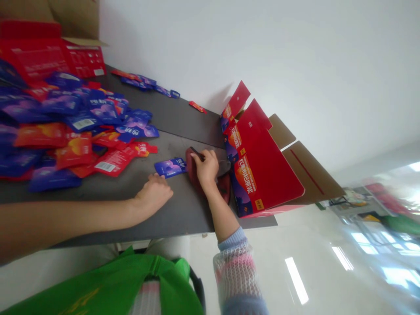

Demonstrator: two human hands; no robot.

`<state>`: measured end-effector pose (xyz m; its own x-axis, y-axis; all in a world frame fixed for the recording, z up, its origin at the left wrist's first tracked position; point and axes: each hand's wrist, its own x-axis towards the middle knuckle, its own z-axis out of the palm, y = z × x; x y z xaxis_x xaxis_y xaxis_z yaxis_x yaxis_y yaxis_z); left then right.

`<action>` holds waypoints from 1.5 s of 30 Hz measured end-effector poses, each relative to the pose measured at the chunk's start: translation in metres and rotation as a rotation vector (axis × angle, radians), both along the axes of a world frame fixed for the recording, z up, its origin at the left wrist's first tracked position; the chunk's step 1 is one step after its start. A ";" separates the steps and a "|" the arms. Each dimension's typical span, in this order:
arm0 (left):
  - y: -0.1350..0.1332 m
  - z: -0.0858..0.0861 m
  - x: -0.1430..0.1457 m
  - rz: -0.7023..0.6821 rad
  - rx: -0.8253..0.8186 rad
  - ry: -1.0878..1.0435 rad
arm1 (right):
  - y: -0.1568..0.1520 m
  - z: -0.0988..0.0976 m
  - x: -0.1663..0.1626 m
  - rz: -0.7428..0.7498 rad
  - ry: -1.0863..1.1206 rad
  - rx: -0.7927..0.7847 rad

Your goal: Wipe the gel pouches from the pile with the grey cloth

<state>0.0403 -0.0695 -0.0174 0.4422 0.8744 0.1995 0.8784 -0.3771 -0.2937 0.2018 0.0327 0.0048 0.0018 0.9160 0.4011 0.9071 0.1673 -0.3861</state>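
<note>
A flat purple sachet (pixel 171 167) lies on the grey table. At its near edge, my left hand (pixel 153 194) is closed, the curled fingertips touching the sachet's lower left corner. My right hand (pixel 207 170) grips a dark red, curved object (pixel 191 165) with a black part on top, just at the sachet's right end. What kind of object this is, I cannot make out; my fingers cover some of it. More dark red shows under my right wrist, beside the red carton.
A heap of purple and red sachets (pixel 78 127) covers the table's left side. Red cartons with raised flaps (pixel 259 162) line the right end. Several sachets (pixel 144 82) lie along the wall. Another red box (pixel 34 54) stands at the back left, against brown cardboard (pixel 77 17).
</note>
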 end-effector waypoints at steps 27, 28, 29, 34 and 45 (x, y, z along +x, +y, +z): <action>-0.003 -0.001 -0.004 -0.028 0.080 0.072 | -0.001 -0.024 -0.016 0.038 -0.297 -0.288; -0.004 -0.001 -0.004 -0.035 0.091 0.070 | 0.001 -0.023 -0.012 0.020 -0.264 -0.282; -0.003 -0.002 -0.005 -0.040 0.100 0.071 | 0.002 -0.021 -0.007 0.005 -0.232 -0.273; -0.003 -0.001 -0.005 -0.042 0.077 0.096 | -0.001 -0.012 0.010 -0.019 -0.137 -0.217; -0.003 0.009 -0.003 -0.006 -0.060 -0.015 | -0.021 -0.034 -0.048 0.503 -0.273 -0.160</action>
